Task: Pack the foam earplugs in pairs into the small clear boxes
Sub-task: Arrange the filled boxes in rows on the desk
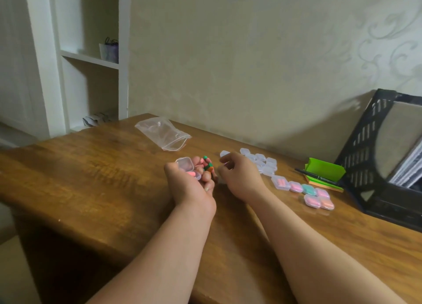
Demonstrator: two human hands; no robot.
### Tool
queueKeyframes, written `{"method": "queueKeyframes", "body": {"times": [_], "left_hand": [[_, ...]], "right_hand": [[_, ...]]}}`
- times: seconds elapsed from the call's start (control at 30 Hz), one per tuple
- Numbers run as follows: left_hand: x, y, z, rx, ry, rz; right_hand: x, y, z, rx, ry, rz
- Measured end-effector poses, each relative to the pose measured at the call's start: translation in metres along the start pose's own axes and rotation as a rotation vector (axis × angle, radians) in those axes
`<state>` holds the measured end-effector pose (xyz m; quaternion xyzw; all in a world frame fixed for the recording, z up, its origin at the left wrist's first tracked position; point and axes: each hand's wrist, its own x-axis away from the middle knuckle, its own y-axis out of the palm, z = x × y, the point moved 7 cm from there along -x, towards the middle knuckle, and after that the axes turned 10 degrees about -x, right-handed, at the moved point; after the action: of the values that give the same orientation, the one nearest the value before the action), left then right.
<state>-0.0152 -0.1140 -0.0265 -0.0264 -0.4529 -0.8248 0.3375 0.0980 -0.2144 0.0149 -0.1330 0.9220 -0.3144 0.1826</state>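
Observation:
My left hand [189,182] holds a small clear box [186,166] with its lid up and pink foam earplugs [193,174] inside. Loose green and orange earplugs [208,165] lie just beyond its fingertips. My right hand [239,174] rests curled on the wooden table [91,178] beside them; whether its fingers pinch anything is hidden. Several empty clear boxes [260,161] lie behind the right hand. To the right lie several filled boxes [308,194] with pink, green and orange earplugs.
A clear zip bag [163,132] lies at the table's far edge. At the right stand a black mesh file rack [376,155], a green note pad [325,171] and a black pen [317,177]. White shelves [91,59] stand at the left.

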Motion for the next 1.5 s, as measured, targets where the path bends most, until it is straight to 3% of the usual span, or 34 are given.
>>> {"method": "queueKeyframes", "body": {"times": [0.53, 0.77, 1.03, 1.5], "left_hand": [[-0.005, 0.003, 0.0, -0.028, 0.007, -0.043], [-0.002, 0.009, -0.002, -0.126, 0.001, -0.049], [0.004, 0.029, -0.025, -0.298, -0.135, -0.183], [0.009, 0.032, -0.027, -0.362, -0.117, -0.308]], "right_hand": [[-0.018, 0.015, -0.031, 0.177, -0.072, 0.021], [0.013, -0.026, -0.014, -0.056, -0.052, 0.108], [0.047, -0.061, 0.007, -0.622, 0.045, 0.18], [0.066, -0.051, -0.029, -0.56, -0.138, -0.079]]}}
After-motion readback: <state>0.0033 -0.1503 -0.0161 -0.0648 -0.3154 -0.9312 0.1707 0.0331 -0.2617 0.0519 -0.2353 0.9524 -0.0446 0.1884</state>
